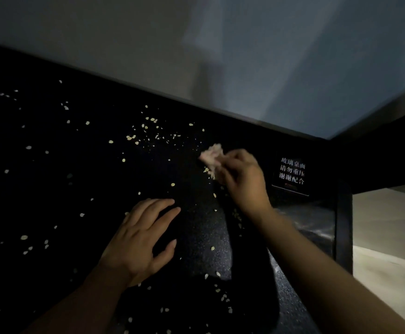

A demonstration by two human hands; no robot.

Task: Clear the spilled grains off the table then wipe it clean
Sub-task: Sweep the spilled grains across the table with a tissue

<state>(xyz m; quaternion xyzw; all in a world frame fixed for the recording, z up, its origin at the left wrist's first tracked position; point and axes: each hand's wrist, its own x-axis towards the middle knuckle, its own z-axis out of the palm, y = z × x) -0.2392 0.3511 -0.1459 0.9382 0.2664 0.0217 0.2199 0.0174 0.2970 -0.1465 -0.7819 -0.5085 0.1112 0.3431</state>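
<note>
Pale spilled grains (146,131) lie scattered over the black speckled table (52,179), thickest near the far middle and thinner at the left and near edge. My right hand (242,179) grips a crumpled pinkish cloth (212,156) on the table's right side, with a few grains just beside it. My left hand (141,239) rests flat on the tabletop with its fingers spread and straight, holding nothing.
A small black sign with white characters (292,174) stands at the table's right end. A grey wall (220,56) runs along the far edge. The table's right edge drops to a pale floor (387,237).
</note>
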